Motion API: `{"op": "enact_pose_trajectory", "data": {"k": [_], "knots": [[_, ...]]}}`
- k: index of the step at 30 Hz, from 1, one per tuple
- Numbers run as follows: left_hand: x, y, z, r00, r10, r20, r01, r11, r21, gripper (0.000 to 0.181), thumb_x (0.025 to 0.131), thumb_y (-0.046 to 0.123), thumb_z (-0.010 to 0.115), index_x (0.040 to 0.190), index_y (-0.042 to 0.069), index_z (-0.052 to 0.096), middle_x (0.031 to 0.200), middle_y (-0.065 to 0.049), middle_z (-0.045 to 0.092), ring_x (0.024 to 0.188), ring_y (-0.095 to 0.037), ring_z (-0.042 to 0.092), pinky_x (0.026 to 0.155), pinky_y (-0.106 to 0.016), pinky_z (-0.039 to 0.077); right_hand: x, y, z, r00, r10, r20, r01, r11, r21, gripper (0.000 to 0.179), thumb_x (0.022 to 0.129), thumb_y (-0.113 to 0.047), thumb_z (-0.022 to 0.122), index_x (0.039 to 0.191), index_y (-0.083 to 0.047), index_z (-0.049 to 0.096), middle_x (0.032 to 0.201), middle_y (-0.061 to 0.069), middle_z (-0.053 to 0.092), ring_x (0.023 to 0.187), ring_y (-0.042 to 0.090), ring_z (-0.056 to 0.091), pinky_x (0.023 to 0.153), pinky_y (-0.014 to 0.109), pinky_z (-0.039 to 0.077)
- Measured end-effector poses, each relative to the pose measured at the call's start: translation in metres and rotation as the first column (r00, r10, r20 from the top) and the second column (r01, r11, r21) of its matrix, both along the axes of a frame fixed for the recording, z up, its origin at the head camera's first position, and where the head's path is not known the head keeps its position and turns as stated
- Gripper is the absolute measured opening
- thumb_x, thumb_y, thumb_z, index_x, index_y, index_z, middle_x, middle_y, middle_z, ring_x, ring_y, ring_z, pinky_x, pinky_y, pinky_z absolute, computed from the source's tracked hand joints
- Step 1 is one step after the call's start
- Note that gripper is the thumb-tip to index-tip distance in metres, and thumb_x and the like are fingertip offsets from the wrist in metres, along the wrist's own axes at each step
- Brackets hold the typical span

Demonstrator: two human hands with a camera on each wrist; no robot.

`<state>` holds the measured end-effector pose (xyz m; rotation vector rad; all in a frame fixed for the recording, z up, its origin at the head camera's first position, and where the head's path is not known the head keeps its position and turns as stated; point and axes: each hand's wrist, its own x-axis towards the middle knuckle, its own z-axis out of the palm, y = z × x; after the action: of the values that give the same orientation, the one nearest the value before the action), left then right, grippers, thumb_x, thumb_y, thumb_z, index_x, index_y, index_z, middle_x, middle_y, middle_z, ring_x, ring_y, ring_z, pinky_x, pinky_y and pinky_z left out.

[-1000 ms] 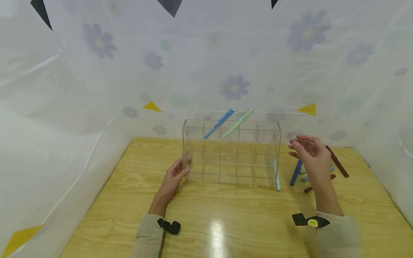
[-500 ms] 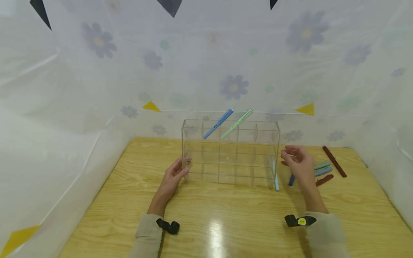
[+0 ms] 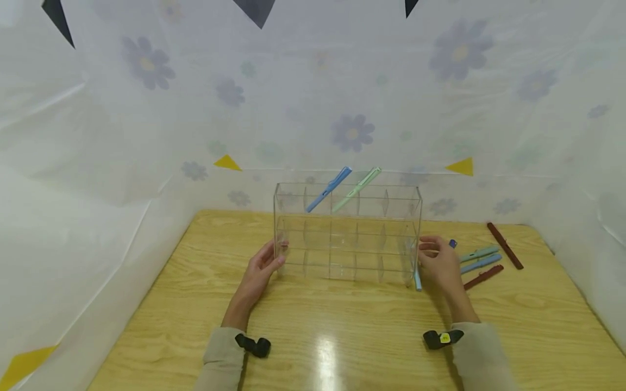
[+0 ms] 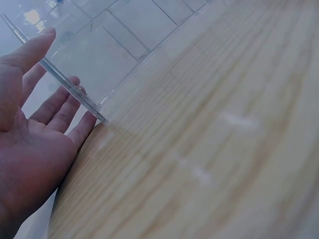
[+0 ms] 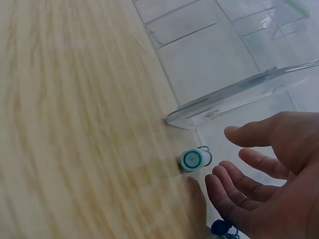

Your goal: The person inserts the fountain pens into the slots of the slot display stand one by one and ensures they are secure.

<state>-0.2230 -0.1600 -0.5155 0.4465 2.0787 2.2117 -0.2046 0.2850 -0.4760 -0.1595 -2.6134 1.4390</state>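
A clear acrylic rack (image 3: pixel 342 251) with several compartments stands on the table. My left hand (image 3: pixel 261 271) touches its left side, with fingers along the outside of the panel and thumb at the front edge, as the left wrist view shows. Just outside the right side is my right hand (image 3: pixel 440 266), fingers loosely bent and nothing between them. Beside that hand a light blue pen (image 5: pixel 192 159) lies end-on near the rack's corner. A blue pen (image 3: pixel 329 190) and a pale green pen (image 3: pixel 357 190) lean in the upper row of the rack.
Right of the right hand lie a green pen (image 3: pixel 480 253), a blue pen (image 3: pixel 481 263) and a dark red pen (image 3: pixel 484 276). Another dark red pen (image 3: pixel 505 246) lies farther back. A dark blue pen (image 3: pixel 453 244) is partly hidden behind the hand. A flowered curtain (image 3: pixel 303 98) surrounds the table.
My right hand has come left and down from above the loose pens to the rack's right side, uncovering more of those pens. The left hand keeps its place on the rack.
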Motion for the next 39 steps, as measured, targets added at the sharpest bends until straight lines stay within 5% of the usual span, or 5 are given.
{"op": "enact_pose_trajectory", "data": {"k": [5,17,27,34,39], "knots": [[0.001,0.000,0.001,1.000,-0.004,-0.006,0.004,1.000,-0.007,0.056,0.106,0.015,0.060,0.158,0.014,0.041,0.155,-0.012,0.048,0.147,-0.025,0.040,0.108,-0.023,0.043,-0.003,-0.002,-0.006,0.999,0.008,0.051,-0.013,0.996,0.086,0.044,0.101,-0.014,0.061,0.139,0.007,0.053,0.126,0.031,0.061,0.114,0.047,0.061,0.092,0.056,0.053],[-0.001,-0.001,0.000,1.000,-0.013,-0.005,0.013,1.000,-0.006,0.055,0.106,0.015,0.060,0.158,0.016,0.041,0.156,-0.012,0.047,0.147,-0.025,0.039,0.109,-0.024,0.042,-0.003,-0.003,-0.011,1.000,-0.016,-0.024,0.022,0.961,0.275,0.034,0.095,-0.016,0.069,0.116,0.011,0.069,0.099,0.025,0.073,0.088,0.041,0.070,0.076,0.054,0.056],[0.001,-0.001,-0.002,1.000,-0.007,-0.003,0.007,1.000,-0.009,0.055,0.106,0.017,0.060,0.158,0.016,0.041,0.155,-0.011,0.048,0.147,-0.024,0.040,0.109,-0.023,0.041,-0.001,0.001,-0.007,0.998,-0.044,-0.045,0.052,0.980,0.194,0.033,0.096,-0.011,0.065,0.122,0.009,0.069,0.107,0.026,0.072,0.098,0.044,0.069,0.079,0.053,0.058],[-0.001,-0.002,-0.003,1.000,-0.016,-0.007,0.016,1.000,0.001,0.056,0.106,0.016,0.060,0.159,0.016,0.041,0.155,-0.013,0.048,0.146,-0.025,0.041,0.109,-0.024,0.042,0.003,0.005,0.006,0.996,-0.080,-0.040,0.084,0.990,0.112,0.035,0.099,-0.014,0.069,0.129,0.003,0.067,0.115,0.024,0.069,0.101,0.042,0.069,0.067,0.033,0.059],[0.000,-0.001,-0.002,1.000,-0.012,-0.006,0.012,1.000,0.008,0.055,0.106,0.014,0.060,0.158,0.015,0.042,0.155,-0.014,0.048,0.146,-0.026,0.042,0.109,-0.025,0.042,0.000,0.012,0.010,0.997,-0.065,-0.045,0.067,0.997,0.038,0.045,0.098,-0.012,0.069,0.139,0.004,0.059,0.116,0.026,0.066,0.087,0.014,0.072,0.062,0.023,0.057]]}}
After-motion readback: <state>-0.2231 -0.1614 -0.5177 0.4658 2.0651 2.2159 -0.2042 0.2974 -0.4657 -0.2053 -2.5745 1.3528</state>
